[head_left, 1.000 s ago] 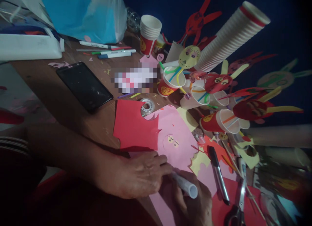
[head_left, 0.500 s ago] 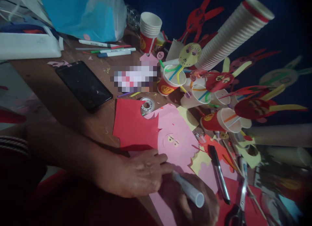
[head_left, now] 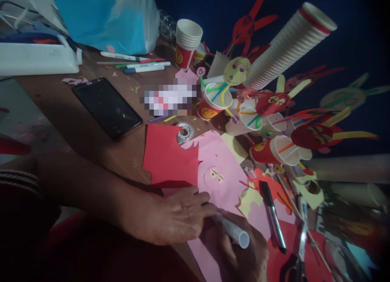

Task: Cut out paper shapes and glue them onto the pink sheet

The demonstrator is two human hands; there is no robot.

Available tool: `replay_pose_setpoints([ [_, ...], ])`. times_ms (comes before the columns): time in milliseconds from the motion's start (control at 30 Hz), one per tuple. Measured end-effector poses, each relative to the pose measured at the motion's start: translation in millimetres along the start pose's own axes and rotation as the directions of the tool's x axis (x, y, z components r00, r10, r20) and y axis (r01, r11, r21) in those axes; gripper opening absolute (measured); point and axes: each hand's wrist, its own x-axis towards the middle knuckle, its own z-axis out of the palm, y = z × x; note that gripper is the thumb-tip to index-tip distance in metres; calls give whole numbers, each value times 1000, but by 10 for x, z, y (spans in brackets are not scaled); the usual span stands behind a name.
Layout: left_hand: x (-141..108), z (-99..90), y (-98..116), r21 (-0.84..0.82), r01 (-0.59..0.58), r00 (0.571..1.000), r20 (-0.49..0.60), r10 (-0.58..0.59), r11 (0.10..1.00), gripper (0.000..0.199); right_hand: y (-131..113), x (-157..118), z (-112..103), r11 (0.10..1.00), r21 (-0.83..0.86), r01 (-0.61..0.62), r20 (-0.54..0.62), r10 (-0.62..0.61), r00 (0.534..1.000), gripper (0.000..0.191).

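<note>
My left hand (head_left: 178, 217) rests with curled fingers on a sheet of pink paper (head_left: 199, 249), pressing it down; its fingertips are partly hidden. Close beside them, my right hand (head_left: 246, 249) is closed around a white marker (head_left: 233, 230). The marker leans with its back end towards me, and its tip is hidden behind the fingers. Just beyond the hands lie a cut red sheet (head_left: 170, 156) and a larger pink sheet with a pair of paper eyes (head_left: 217, 175) on it.
Scissors (head_left: 300, 249) and a black-and-silver marker (head_left: 273, 219) lie at the right. Behind stand paper cups with paper figures (head_left: 213, 101) and a tall leaning cup stack (head_left: 289, 46). A phone (head_left: 106, 107) and tape roll (head_left: 185, 132) lie further left.
The back end of the marker has shifted slightly left and up with my right hand. My left hand keeps its place on the paper. The whole view has moved slightly.
</note>
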Motion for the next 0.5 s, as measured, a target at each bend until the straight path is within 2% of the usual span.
replay_pose_setpoints([
  [133, 6, 17, 15, 0, 46, 999, -6, -46, 999, 28, 25, -24, -28, 999, -49, -4, -69, 1, 998, 11],
  [267, -13, 42, 18, -30, 24, 1000, -13, -25, 999, 32, 79, -90, -55, 996, -81, -48, -125, 38, 991, 10],
  [400, -7, 39, 16, -56, 48, 999, 2, -48, 997, 30, 76, -69, -49, 991, -118, 70, -105, -83, 991, 11],
  [500, 16, 43, 34, -42, 60, 998, -3, -60, 997, 28, 39, -12, -14, 990, -116, 82, -71, -91, 993, 11],
])
